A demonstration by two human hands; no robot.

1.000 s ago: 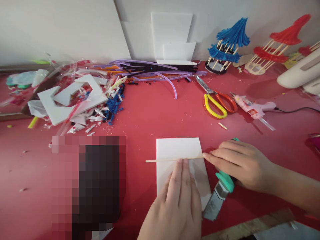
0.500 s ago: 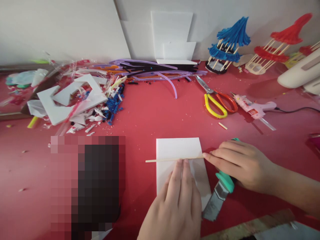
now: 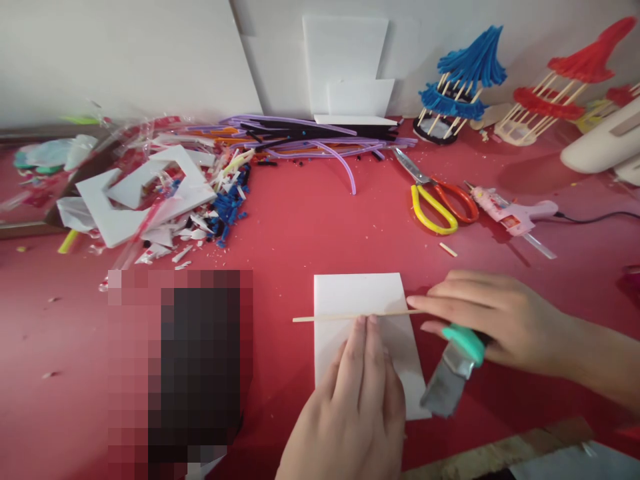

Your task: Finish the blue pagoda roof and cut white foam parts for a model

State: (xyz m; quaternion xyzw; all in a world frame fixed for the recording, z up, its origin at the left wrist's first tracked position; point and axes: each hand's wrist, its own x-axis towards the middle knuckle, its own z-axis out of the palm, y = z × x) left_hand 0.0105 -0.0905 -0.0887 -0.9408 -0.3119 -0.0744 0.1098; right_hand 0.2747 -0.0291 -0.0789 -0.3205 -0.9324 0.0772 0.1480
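A thin wooden stick lies across a white foam board, its two ends reaching past the board's sides. My left hand rests flat on the board, fingers stretched out, two fingertips pressing at the stick's middle; its thumb is hidden. To the right, my right hand is closed around a utility knife with a green handle. The broad grey blade points down and left, over the board's lower right edge. My right fingertips extend beside the stick's right end; whether they touch it I cannot tell.
Scissors and a pink glue gun lie beyond my right hand. Blue and red stick models stand at the back. Foam scraps and pipe cleaners cover the back left. A blurred-out dark object is left.
My right hand has drawn slightly away to the right, lifting and shifting the knife up and right. More of the stick's right end shows. My left hand stays in place.
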